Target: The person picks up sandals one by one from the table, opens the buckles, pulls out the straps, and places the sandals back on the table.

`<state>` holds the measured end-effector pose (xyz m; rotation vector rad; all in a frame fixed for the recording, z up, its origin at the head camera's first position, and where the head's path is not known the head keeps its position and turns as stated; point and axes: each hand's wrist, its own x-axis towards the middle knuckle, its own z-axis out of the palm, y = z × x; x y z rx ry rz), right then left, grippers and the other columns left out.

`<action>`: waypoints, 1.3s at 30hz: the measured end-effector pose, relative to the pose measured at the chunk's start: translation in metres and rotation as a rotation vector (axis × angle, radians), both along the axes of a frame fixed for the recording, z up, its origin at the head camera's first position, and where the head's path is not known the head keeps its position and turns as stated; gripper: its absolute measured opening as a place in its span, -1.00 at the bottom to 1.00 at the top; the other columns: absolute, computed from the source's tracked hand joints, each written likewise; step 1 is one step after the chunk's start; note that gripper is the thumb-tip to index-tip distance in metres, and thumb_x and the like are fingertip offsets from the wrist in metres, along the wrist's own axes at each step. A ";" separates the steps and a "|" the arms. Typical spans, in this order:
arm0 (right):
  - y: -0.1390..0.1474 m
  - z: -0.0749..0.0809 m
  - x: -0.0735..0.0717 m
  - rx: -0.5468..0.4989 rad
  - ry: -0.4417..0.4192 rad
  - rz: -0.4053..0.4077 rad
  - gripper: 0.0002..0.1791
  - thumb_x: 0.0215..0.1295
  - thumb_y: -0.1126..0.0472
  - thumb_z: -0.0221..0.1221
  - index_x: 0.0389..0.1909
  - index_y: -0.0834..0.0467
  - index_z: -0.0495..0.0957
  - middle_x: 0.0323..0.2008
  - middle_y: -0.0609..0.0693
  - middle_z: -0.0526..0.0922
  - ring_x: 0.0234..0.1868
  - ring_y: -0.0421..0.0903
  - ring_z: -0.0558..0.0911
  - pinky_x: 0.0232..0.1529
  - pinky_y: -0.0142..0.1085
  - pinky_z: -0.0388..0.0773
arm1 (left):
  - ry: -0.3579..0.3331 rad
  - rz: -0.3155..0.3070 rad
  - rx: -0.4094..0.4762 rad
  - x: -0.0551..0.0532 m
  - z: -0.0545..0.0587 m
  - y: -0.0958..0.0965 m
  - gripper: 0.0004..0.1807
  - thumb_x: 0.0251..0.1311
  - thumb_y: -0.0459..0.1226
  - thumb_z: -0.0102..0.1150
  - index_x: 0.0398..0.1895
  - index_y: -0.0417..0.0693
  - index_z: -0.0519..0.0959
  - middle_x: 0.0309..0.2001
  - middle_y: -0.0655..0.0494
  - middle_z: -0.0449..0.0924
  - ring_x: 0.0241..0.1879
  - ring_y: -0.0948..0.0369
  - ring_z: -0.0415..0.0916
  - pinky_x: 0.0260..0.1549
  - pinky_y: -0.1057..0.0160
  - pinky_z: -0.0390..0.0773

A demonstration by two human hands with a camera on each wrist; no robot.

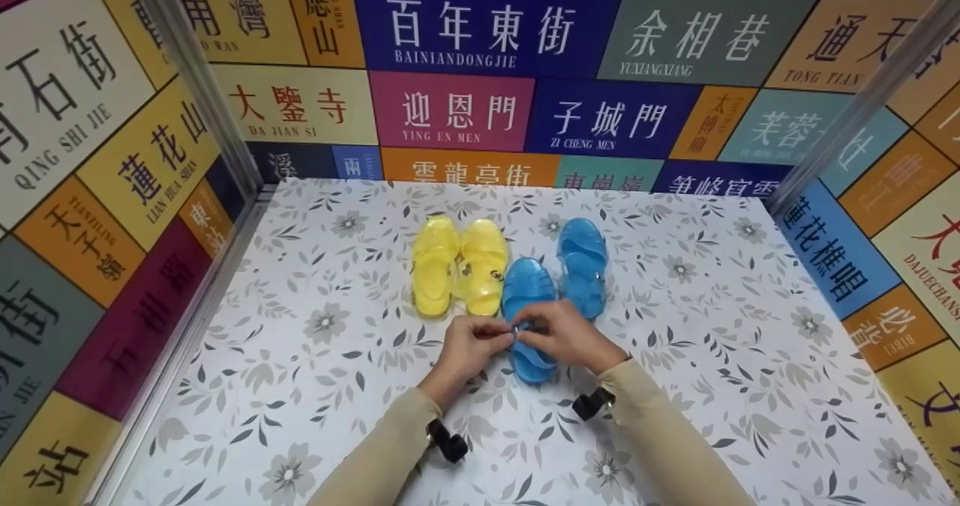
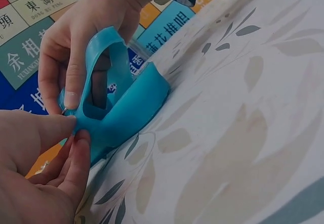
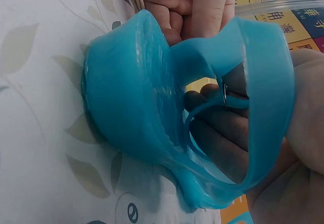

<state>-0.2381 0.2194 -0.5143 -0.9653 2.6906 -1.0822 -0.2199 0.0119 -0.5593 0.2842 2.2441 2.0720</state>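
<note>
BAINIANDONGJIE on a dark blue wall panel point(image 1: 487, 20) facing me, top centre, YUXIANGXIANG on a grey panel point(image 1: 705, 35) beside it, YING EN MEN on a pink panel point(image 1: 453, 112) below, DA JIAN SI on a cream panel point(image 1: 296, 106), upper left, LIAN HUA SHAN on a yellow panel point(image 1: 154, 163), left

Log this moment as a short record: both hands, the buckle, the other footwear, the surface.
Left hand: pinches the strap of the near blue sandal
Right hand: pinches the same strap
Metal buckle: at the fingers; fastening unclear
Other blue sandal: farther right, untouched
Yellow sandals: side by side, left of the blue pair
Surface: white, leaf-and-flower print
</note>
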 end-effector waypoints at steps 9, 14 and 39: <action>-0.001 0.004 0.000 0.025 0.000 -0.018 -0.83 0.36 0.25 0.38 -0.06 0.07 0.77 -0.12 -0.10 0.81 -0.17 -0.19 0.74 -0.14 -0.28 0.69 | -0.031 0.014 0.000 0.000 0.005 0.002 -0.91 0.18 -0.41 0.50 -0.25 -0.17 0.83 -0.28 0.06 0.82 -0.26 0.31 0.69 -0.21 0.36 0.68; -0.001 0.004 -0.002 0.026 0.009 -0.020 -0.83 0.36 0.24 0.39 -0.06 0.05 0.77 -0.13 -0.12 0.81 -0.18 -0.20 0.73 -0.14 -0.29 0.69 | -0.020 0.012 -0.006 -0.001 0.007 0.002 -0.92 0.19 -0.40 0.49 -0.25 -0.17 0.82 -0.27 0.05 0.82 -0.26 0.30 0.69 -0.21 0.36 0.68; -0.004 0.002 0.001 0.054 0.039 -0.010 -0.85 0.38 0.22 0.37 -0.07 0.08 0.76 -0.20 -0.10 0.81 -0.38 -0.27 0.63 -0.32 -0.37 0.58 | 0.020 0.018 -0.139 0.003 0.008 0.001 -0.93 0.21 -0.31 0.51 -0.25 -0.06 0.84 -0.28 0.12 0.83 -0.23 0.27 0.72 -0.14 0.26 0.70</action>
